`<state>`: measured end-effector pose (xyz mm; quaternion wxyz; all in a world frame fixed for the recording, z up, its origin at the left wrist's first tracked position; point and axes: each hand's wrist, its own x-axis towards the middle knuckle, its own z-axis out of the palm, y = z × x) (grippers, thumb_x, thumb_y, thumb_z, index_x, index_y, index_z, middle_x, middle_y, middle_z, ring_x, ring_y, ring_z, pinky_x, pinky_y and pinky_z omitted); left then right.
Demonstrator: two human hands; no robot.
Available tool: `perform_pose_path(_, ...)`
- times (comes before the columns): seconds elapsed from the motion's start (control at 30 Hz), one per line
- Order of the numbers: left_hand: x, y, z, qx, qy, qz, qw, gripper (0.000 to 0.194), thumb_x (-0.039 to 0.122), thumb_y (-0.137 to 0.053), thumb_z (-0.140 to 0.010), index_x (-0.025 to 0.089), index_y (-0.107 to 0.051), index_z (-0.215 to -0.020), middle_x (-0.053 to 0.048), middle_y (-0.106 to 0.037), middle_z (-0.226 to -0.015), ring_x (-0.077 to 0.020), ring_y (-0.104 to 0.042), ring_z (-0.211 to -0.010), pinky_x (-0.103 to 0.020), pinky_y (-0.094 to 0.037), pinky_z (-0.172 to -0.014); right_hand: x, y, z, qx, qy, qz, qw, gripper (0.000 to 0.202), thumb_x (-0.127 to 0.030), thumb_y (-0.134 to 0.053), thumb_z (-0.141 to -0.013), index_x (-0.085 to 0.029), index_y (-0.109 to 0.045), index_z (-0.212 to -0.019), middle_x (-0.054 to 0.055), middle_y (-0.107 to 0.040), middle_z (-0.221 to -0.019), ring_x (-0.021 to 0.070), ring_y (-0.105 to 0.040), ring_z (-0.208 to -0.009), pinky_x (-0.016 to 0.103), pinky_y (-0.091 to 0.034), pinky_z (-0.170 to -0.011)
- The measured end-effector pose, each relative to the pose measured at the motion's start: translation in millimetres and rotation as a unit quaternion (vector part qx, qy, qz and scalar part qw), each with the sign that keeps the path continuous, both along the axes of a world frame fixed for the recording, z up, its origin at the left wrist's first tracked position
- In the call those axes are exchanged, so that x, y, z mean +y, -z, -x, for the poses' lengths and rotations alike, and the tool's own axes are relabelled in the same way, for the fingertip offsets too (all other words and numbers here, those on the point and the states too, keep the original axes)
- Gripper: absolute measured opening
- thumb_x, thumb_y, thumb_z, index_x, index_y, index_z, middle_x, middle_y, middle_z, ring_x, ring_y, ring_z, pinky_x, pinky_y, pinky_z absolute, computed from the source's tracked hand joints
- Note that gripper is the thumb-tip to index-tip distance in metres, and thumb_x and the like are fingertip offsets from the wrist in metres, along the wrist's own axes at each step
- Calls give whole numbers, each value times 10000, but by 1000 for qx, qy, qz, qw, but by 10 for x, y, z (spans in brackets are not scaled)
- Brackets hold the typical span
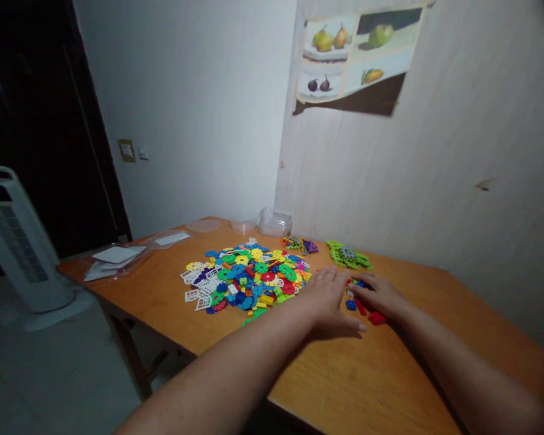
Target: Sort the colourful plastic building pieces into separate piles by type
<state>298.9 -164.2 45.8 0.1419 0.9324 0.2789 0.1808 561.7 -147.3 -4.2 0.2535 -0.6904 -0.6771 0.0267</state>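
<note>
Wooden table [358, 374] fills the lower middle and lower right. White tower fan [20, 254] at the left edge.

Main pile of plastic building pieces [256, 272], center of frame: gear discs, bricks, white lattice panels; left forearm crosses in front of its near right edge.

Left hand [324, 302], right of center: fingers extended forward, close together, thumb spread wide to the right, hand open. No grip visible; fingertip contact unclear. Palm down, low over the table, forearm in from bottom center.

Right hand [383, 297], just right of it: fingers bent, pointing left, over the small brick group. Can't tell if they're gripping; tips partly hidden. Palm down, forearm in from lower right.

Green interlocking pieces [350, 257] stacked behind both hands.

Small stuff, under and beside the right hand: red piece [378, 318] nearest its wrist, blue brick [351, 305] between the hands.
</note>
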Motion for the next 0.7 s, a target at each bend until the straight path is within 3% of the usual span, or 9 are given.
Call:
perform_pose_path(0.13, 187, 111, -269, 57, -5, 2, 998, 1246, 801, -701, -618, 155, -238, -1577, -240, -282, -1639, -421, -219, -1534, -628, -149, -1231, -88, -3, 12, 0, -28, 3, 1000, 467, -515, -592, -884, -197, -754, -1186, 104, -734, -1182, 270, -659, -1122, 438, -486, -1034)
perform_pose_path(0.27, 179, 163, -385, 64, 13, 1, 998, 1146, 793, -662, -662, 191, -278, -1559, -212, -392, -1588, -388, -308, -1505, -645, -117, -1222, -228, -40, 63, -6, -15, 3, 1000, 417, -466, -575, -900, -221, -757, -1185, 90, -742, -1152, 253, -670, -1082, 409, -503, -989)
perform_pose_path(0.43, 33, 143, -384, 47, 44, 18, 998, 1098, 806, -632, -686, 217, -306, -1553, -178, -416, -1586, -387, -369, -1471, -646, -140, -1218, -403, -58, 195, -22, 11, -3, 1000, 389, -464, -552, -906, -245, -770, -1142, 84, -750, -1126, 258, -667, -1063, 392, -493, -966)
perform_pose_path(0.6, -132, 179, -321, 36, 47, 29, 998, 1170, 838, -621, -671, 173, -275, -1569, -195, -384, -1603, -417, -352, -1473, -636, -174, -1221, -528, -23, 328, -34, 46, -1, 998, 414, -462, -535, -898, -238, -755, -1167, 90, -749, -1145, 264, -669, -1083, 398, -489, -979)
perform_pose_path(0.7, -236, 185, -268, 27, 51, 38, 998, 1128, 786, -644, -682, 142, -312, -1546, -201, -401, -1582, -419, -377, -1456, -597, -263, -1209, -595, 18, 391, -30, 63, -14, 997, 442, -475, -518, -896, -239, -748, -1191, 104, -738, -1194, 295, -660, -1125, 444, -479, -1008)
